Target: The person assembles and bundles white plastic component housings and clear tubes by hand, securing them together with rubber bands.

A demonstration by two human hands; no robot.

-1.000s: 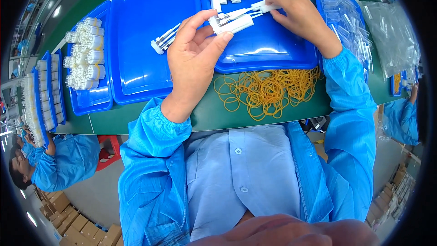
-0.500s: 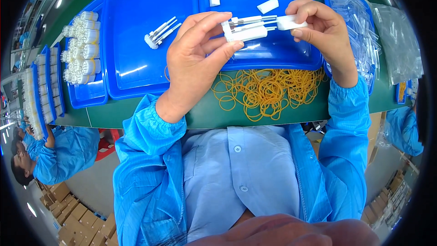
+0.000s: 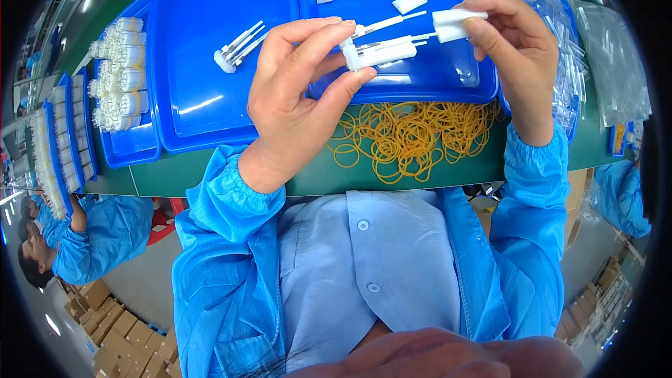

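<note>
Between the thumb and fingers of my left hand [image 3: 297, 91] is a white plastic holder with thin rods [image 3: 352, 54], its rods pointing right. One white foam sleeve [image 3: 393, 54] sits around its lower rods. My right hand [image 3: 514, 42] pinches another white foam block [image 3: 451, 24], which is apart from the rod tips. A similar holder with bare rods [image 3: 231, 57] lies in the blue tray [image 3: 203, 115] to the left. Loose foam blocks [image 3: 409, 2] lie beyond my hands in the other blue tray [image 3: 448, 77].
Yellow rubber bands [image 3: 416, 136] are heaped on the green table [image 3: 308, 182] at the near edge. Banded white bundles [image 3: 129, 73] fill a bin at left. Clear plastic pieces [image 3: 542, 17] lie in a right-hand bin beside clear bags [image 3: 609, 63]. A co-worker [image 3: 98, 238] sits at left.
My right hand has drawn the foam block slightly up and right, off the rod tips. The upper rod in my left hand now tilts upward, spread from the others.
</note>
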